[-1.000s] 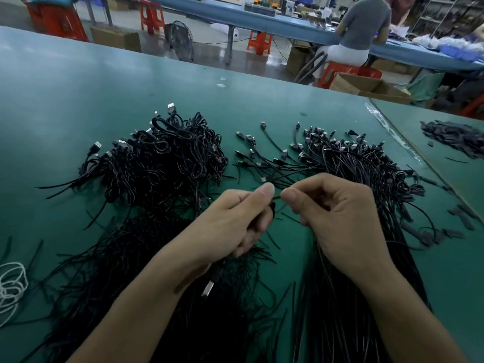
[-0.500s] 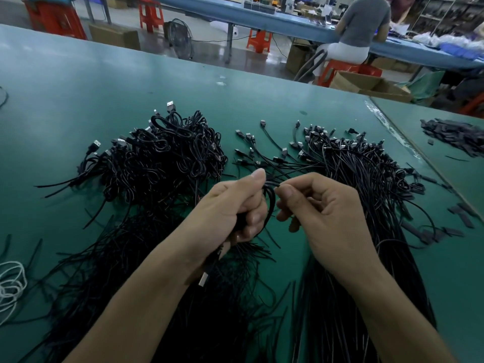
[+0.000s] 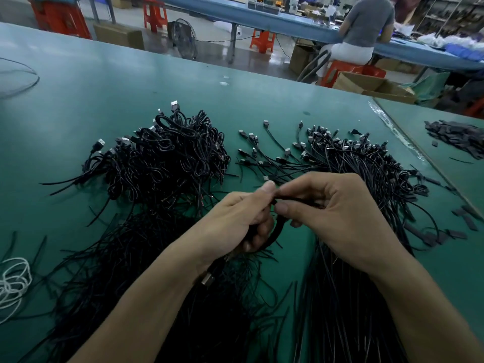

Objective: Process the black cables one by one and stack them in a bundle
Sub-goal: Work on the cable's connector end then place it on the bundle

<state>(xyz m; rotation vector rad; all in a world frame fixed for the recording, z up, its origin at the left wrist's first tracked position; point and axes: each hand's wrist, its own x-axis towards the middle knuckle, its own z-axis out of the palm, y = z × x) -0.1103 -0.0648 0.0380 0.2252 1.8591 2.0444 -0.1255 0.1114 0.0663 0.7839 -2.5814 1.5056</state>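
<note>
A green worktable (image 3: 110, 85) fills the view, with a long blue bench (image 3: 288, 22) and a seated person (image 3: 366, 24) behind it. Looped cables (image 3: 167, 158) heap up at left, straight cables (image 3: 372, 174) lie at right. Between them the left hand (image 3: 233, 221) grips a looped black cable (image 3: 280, 226), and the right hand (image 3: 337, 216) pinches its upper strand, the two thumbs nearly touching

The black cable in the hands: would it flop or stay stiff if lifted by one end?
Probably floppy: the black cable bends in a tight loop under the left hand. Likely light: the right hand holds it by a fingertip pinch. Its plug end dangles below the left wrist, so it may swing.
</note>
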